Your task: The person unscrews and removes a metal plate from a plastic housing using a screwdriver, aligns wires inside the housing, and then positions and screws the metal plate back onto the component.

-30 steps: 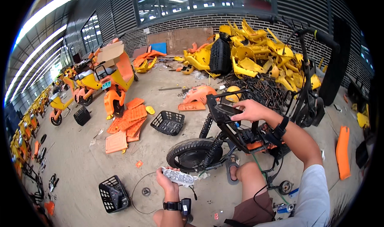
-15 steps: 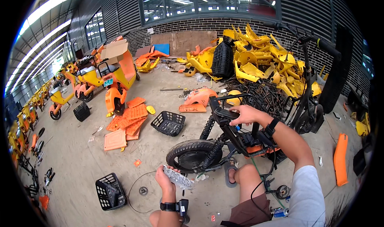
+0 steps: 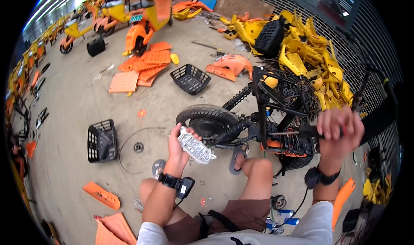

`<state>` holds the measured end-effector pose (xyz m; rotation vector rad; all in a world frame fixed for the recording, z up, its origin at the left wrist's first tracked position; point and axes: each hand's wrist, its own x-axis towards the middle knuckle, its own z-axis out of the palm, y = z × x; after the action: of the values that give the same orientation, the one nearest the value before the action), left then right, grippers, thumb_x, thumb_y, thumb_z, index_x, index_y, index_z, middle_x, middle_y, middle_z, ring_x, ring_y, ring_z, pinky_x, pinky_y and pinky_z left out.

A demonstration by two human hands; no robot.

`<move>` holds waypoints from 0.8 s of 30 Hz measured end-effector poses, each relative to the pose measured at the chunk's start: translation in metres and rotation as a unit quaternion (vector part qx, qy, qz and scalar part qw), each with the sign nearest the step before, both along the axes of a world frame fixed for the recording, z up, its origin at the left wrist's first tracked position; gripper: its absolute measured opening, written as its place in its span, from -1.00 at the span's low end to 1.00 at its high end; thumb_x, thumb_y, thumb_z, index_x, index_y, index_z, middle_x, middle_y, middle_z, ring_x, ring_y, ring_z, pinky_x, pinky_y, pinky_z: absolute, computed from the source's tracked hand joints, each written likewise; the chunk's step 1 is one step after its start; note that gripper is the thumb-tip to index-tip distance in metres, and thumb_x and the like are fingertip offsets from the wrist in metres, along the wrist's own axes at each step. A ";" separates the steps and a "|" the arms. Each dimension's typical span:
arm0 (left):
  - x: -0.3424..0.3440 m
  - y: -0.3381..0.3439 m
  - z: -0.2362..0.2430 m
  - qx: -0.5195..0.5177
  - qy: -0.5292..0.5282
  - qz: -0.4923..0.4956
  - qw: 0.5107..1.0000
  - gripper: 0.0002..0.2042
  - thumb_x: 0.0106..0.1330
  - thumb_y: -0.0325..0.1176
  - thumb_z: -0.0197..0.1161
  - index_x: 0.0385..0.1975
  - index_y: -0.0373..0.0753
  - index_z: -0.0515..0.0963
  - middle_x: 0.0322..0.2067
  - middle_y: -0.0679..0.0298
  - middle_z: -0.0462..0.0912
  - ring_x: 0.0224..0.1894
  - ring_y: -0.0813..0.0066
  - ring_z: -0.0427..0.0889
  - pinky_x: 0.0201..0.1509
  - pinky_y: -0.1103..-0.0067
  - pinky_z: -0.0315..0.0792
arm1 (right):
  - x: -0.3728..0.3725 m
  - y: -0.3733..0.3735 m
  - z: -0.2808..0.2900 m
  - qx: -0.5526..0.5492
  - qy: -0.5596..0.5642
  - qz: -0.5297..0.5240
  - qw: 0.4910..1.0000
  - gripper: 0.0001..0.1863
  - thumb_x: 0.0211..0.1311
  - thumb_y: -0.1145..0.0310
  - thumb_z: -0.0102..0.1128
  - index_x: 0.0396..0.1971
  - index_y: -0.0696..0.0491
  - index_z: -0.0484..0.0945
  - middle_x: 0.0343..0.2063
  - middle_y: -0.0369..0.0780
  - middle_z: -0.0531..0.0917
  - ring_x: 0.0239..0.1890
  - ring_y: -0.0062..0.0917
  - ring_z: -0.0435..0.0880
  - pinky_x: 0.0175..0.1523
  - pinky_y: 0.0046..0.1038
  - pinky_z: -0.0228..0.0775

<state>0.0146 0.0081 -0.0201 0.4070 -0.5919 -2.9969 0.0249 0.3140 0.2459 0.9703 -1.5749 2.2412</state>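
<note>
My left hand (image 3: 175,149) is closed round an oblong, clear-and-silver lamp-like part (image 3: 196,147), held in front of the rear wheel (image 3: 186,115). Over to the right, my right hand (image 3: 340,126), slightly blurred, grips a screwdriver (image 3: 308,131). Its thin shaft points left, toward the stripped black scooter frame (image 3: 261,99). Whether the tip touches the frame I cannot tell. The frame stands in front of me, with a coil-spring shock absorber (image 3: 236,130) beside the wheel.
Black plastic baskets (image 3: 190,79) (image 3: 102,141) lie on the floor. Orange panels (image 3: 123,82) are stacked farther off, near parked scooters (image 3: 142,27). Yellow body parts (image 3: 297,55) are heaped by the wall. Several blue cans (image 3: 285,213) stand near my right leg. A sprocket (image 3: 138,147) lies left.
My right hand has left the top of the frame and moved right, now with a screwdriver in it. My left hand still holds the lamp-like part, raised a little. The view has tilted down.
</note>
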 end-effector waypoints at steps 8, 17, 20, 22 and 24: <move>-0.005 0.012 0.007 0.020 0.015 -0.047 0.999 -0.67 0.37 -0.11 0.06 -0.54 -0.21 0.44 -0.51 0.20 0.54 -0.47 0.28 0.59 -0.27 0.30 0.55 | 0.014 -0.089 -0.075 -0.069 0.011 0.227 0.971 -0.53 0.37 0.05 -0.09 -0.59 0.09 0.50 -0.73 -0.27 0.50 -0.70 -0.46 0.47 -0.48 -0.37 0.36; -0.005 0.006 0.007 0.083 0.032 -0.059 0.994 -0.70 0.40 -0.15 0.06 -0.44 -0.26 0.51 -0.55 0.17 0.53 -0.47 0.28 0.53 -0.35 0.40 0.43 | -0.004 -0.131 -0.117 -0.035 0.029 0.221 0.974 -0.47 0.40 0.02 -0.02 -0.66 0.13 0.48 -0.79 -0.27 0.49 -0.78 -0.46 0.44 -0.56 -0.36 0.39; -0.011 0.005 0.009 0.108 0.040 -0.055 0.992 -0.71 0.40 -0.16 0.07 -0.42 -0.26 0.53 -0.58 0.16 0.53 -0.48 0.27 0.52 -0.35 0.40 0.42 | -0.016 -0.134 -0.119 -0.028 0.033 0.236 0.971 -0.47 0.39 0.02 -0.01 -0.67 0.12 0.47 -0.79 -0.26 0.49 -0.78 -0.47 0.45 -0.56 -0.37 0.40; -0.016 0.004 0.008 0.118 0.052 -0.052 0.990 -0.71 0.40 -0.16 0.07 -0.42 -0.26 0.53 -0.59 0.16 0.53 -0.48 0.27 0.50 -0.35 0.40 0.42 | -0.023 -0.134 -0.120 -0.027 0.034 0.244 0.969 -0.47 0.38 0.02 -0.01 -0.67 0.12 0.47 -0.80 -0.26 0.49 -0.77 -0.48 0.45 -0.56 -0.37 0.40; -0.018 0.005 0.009 0.109 0.036 -0.041 0.993 -0.70 0.40 -0.15 0.07 -0.43 -0.26 0.52 -0.61 0.16 0.51 -0.49 0.28 0.49 -0.35 0.40 0.41 | -0.029 -0.133 -0.122 -0.030 0.031 0.247 0.968 -0.47 0.38 0.02 -0.01 -0.67 0.12 0.47 -0.80 -0.26 0.49 -0.77 -0.48 0.45 -0.56 -0.38 0.41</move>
<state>-0.0038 0.0129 -0.0107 0.2917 -0.2824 -3.1503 -0.0037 0.1807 0.1241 1.5388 -1.3374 2.5181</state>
